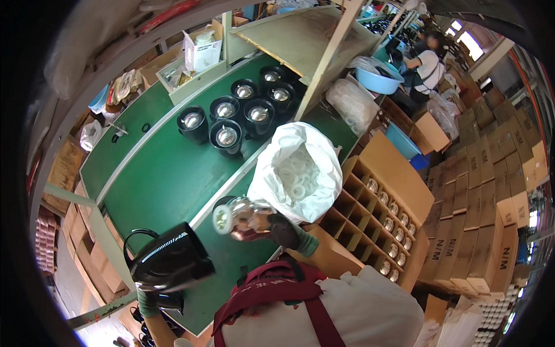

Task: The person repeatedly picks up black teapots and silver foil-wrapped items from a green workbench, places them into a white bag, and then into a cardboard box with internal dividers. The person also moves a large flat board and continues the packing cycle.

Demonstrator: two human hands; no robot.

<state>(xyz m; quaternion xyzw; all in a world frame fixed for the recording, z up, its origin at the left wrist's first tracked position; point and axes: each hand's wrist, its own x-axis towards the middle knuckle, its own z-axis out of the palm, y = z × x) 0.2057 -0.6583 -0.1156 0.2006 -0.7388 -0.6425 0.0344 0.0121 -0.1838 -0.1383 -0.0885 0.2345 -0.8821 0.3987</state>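
Gripping a shiny steel liner [240,218] in right hand [281,230], left hand [151,296] clasping black kettle shell [169,259]; white bag [298,173] holding white rings [296,173]

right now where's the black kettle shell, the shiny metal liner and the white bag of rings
black plastic kettle shell [170,257]: head view, on its side wall, at the left hand.
shiny metal liner [241,220]: head view, on its rounded body, in the right hand.
white bag of rings [272,168]: head view, on the bag's outer wall.

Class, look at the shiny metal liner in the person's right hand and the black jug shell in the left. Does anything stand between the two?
Nothing visible does. The metal liner in the right hand and the black jug shell by the left hand are apart, with only bare green table between.
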